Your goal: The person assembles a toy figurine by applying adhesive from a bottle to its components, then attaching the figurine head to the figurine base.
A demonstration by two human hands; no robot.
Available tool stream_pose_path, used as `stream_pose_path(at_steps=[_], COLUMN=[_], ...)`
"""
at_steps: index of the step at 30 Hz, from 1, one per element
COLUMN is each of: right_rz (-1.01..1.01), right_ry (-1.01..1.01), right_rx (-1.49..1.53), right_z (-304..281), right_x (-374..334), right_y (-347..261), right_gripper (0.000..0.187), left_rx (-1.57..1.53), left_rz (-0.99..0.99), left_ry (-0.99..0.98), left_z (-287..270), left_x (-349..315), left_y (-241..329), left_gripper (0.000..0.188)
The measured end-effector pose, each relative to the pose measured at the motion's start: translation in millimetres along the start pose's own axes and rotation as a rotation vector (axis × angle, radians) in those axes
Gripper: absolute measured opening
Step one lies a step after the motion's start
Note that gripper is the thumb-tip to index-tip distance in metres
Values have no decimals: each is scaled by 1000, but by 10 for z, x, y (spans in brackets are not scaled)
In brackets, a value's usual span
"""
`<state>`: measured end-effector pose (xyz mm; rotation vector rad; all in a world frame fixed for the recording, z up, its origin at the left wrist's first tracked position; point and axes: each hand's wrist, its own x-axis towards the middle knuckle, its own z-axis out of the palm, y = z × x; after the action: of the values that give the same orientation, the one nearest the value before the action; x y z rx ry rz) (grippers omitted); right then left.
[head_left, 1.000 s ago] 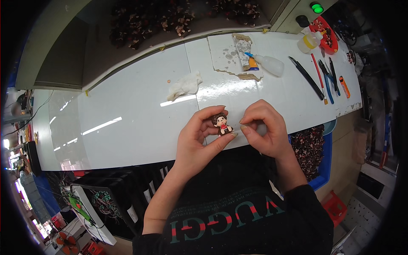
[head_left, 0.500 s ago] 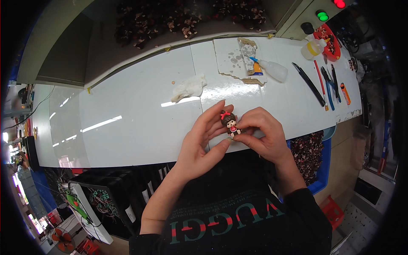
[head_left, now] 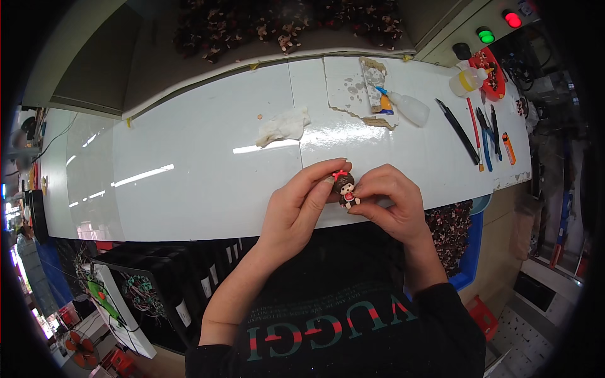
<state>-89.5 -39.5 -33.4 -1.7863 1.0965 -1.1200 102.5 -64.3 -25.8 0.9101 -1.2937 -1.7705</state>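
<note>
A small brown doll figurine [head_left: 346, 187] with a red bow, pale face and red bib is held upright between my two hands, just over the table's near edge. My left hand [head_left: 297, 205] pinches its head from the left, thumb in front and fingers behind. The thumb and forefinger of my right hand [head_left: 394, 200] grip its lower body from the right. Both hands are closed on it, and its back is hidden.
On the white table [head_left: 201, 189] lie a crumpled white cloth [head_left: 283, 127], a squeeze bottle [head_left: 408, 108], tweezers [head_left: 458, 131], a red brush [head_left: 474, 129], blue-handled pliers [head_left: 486, 145] and an orange lighter [head_left: 508, 148]. A blue bin [head_left: 471, 252] of small parts stands below right. More figurines [head_left: 287, 38] fill the booth behind.
My left thumb has risen from below the doll to its head, and the left fingers have closed round it. My right hand keeps its pinch. The view has shifted slightly.
</note>
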Motion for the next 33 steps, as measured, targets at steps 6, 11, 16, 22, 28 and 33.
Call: stream_pose_path(at_steps=[6,11,16,22,28,33], right_rz=[70,56,73,47,30,51], right_ry=[71,72,93,88,72,47], right_rx=[55,50,50,41,131,222], right_z=[39,68,116,142,165,204], right_x=[-32,-79,-119,-122,-88,-126], right_y=[-17,38,58,66,30,1], right_gripper=[24,26,27,27,25,21], left_rx=[-1,-66,-30,-21,-39,100], left_rz=[-15,20,-10,-27,-85,-87], left_ry=[3,10,-23,-28,-9,-20], left_z=[3,-2,-52,-100,-98,-107], left_x=[-13,-43,-63,-72,-81,-83], left_y=[-25,-73,-70,-59,-59,5], left_gripper=[29,29,26,23,21,28])
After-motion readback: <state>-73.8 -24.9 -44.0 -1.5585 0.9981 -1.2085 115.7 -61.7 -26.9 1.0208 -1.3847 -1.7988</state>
